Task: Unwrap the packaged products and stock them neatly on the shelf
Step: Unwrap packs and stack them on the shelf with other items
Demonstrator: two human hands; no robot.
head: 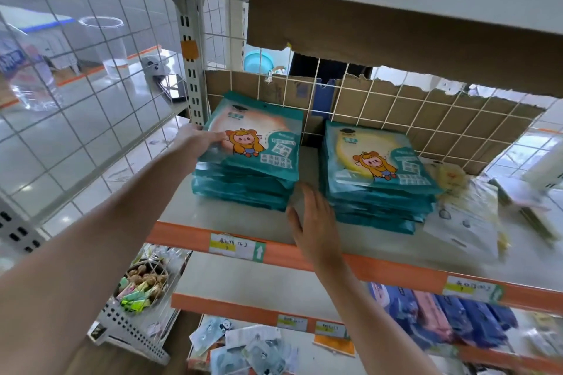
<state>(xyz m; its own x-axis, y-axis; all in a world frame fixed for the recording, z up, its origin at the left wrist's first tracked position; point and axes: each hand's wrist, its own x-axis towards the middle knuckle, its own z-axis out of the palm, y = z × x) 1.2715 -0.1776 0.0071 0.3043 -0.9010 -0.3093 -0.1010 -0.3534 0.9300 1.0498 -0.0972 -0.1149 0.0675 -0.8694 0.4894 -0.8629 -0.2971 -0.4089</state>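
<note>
Stocking under way: a person's two hands work at a store shelf (219, 210) where teal packs, already out of any outer wrap, lie in two flat stacks. The left hand (199, 140) reaches in to the left stack (253, 173), with its fingers laid over the near left edge of the top pack (259, 137). Whether the thumb is hooked beneath that pack cannot be told.

The right hand (316, 222) is released, fingers straight and together. It stands on edge in the gap between the stacks, with its palm toward the left stack and its back just beside the right stack (380, 189). Loose pale packs (466, 216) lie beyond the right stack, further from the right hand. Torn cardboard (396, 100) lines the wire grid behind both stacks, and a price label (236, 246) sits on the orange shelf lip below the left hand.

The step appears to be tidying: the unwrapping for these packs looks done, and the hands seem to be squaring the left stack from both sides. Its top pack sits skewed, with its far corner turned toward the grid. The next move likely calls for the left hand to settle that pack flush. The right hand would then press the stack's side so the edges line up without nudging the right stack behind it.
</note>
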